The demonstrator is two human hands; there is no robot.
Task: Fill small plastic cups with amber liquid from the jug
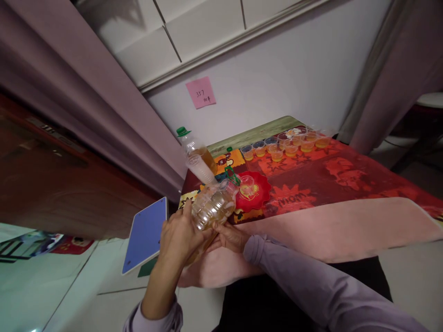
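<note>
Fingers of the left hand (178, 235) and right hand (230, 236) wrap the tilted oil bottle (214, 205), its mouth over a small cup (246, 183) on the red plate (263, 193). Beyond, filled cups (277, 151) line the table (346, 175).

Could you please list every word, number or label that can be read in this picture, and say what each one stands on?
"357" on the pink sticky note on the wall; the marks beneath it are too blurred to read.
"mom" on the red tablecloth.
The print on the orange patch of the cloth is too small to read.
No readable label shows on the tilted bottle.
</note>
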